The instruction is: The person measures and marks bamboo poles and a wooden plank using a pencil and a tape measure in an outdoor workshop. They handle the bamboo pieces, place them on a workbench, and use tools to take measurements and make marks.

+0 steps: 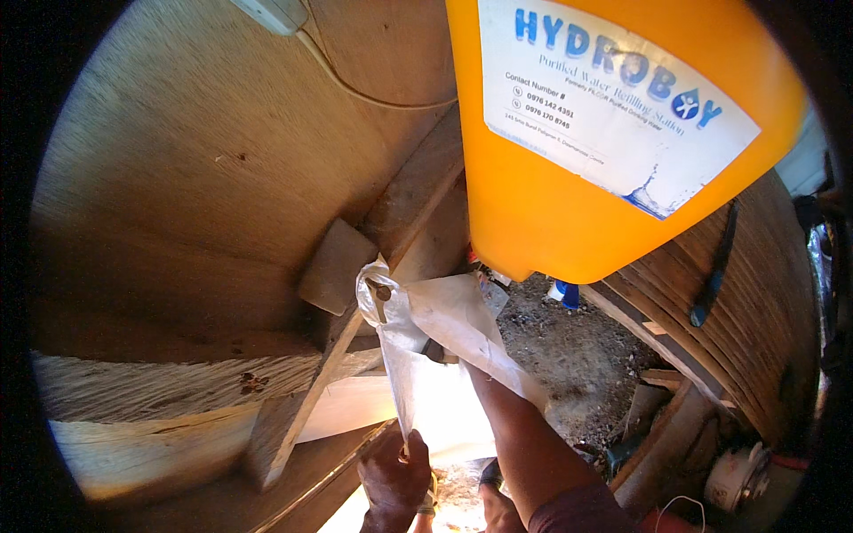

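Observation:
A thin white sheet (449, 311), perhaps a sack or cloth, hangs in front of me beside a wooden post. Its upper end is bunched around a dark, round-ended piece (382, 291) that I cannot name. My left hand (395, 471) is closed in a fist on the sheet's lower left edge and draws that edge tight. From the lower right my right forearm (515, 431) reaches up into the sheet's folds. The white material covers my right hand, so its fingers are hidden.
An orange plastic jug (569, 204) with a white label looms at the upper right. Angled timber (306, 400) and a plywood panel (222, 178) lie left. Ribbed wood (755, 293) stands right, above gritty ground (577, 355). A cable (355, 93) runs along the top.

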`<state>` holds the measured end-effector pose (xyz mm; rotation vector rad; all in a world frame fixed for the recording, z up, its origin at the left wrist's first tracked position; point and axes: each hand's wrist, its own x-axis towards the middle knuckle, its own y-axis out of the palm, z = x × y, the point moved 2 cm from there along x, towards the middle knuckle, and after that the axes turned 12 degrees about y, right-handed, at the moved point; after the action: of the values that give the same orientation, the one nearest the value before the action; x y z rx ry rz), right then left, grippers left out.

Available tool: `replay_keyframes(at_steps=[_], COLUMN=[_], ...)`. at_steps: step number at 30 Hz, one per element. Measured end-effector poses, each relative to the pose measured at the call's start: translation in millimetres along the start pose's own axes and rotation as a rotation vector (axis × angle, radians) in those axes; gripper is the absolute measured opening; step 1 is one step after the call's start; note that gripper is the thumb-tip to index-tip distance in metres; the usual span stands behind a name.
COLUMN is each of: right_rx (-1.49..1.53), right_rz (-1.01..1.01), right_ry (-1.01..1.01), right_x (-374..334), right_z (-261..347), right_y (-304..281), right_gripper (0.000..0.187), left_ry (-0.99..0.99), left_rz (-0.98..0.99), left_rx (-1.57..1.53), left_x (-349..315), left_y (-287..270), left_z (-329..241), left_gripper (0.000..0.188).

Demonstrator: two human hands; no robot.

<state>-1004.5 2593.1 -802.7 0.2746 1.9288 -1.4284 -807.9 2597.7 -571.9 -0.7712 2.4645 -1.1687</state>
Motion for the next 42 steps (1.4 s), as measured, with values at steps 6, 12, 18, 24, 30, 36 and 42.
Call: replay_keyframes(at_steps=[6,12,18,24,30,36,42], right_rx=[-0.013,0.006,0.085,0.134,0.173,0.189,0.184], right_rz=[-0.024,-0.011,-0.035,-0.067,-0.089,-0.09,-0.08], right_ry=[0.044,0.033,0.003,-0.021,-0.032,-0.007,0.009], right_x=[15,5,5,17,22,15,12], right_z=[27,-30,-45,-34,-42,-66,-76], right_y=[16,3,-23,-37,-51,-52,-43], right_gripper=[0.036,0.036,0.035,0.034,0.033,0.033,0.032], left_ry=[0.035,0.035,0.045,0.119,0.102,0.116,0.125], left_rz=[0.009,-0.011,-0.021,-0.004,-0.022,-0.034,-0.052], left_rx=[0.014,0.017,-0.076,-0.113,-0.169,-0.19,-0.194], left_x=[3,1,3,3,1,-2,-2], left_y=[-1,4,15,26,23,20,25], left_z=[8,10,1,-5,2,6,1], left_gripper=[0.017,0.022,0.025,0.026,0.027,0.027,0.026])
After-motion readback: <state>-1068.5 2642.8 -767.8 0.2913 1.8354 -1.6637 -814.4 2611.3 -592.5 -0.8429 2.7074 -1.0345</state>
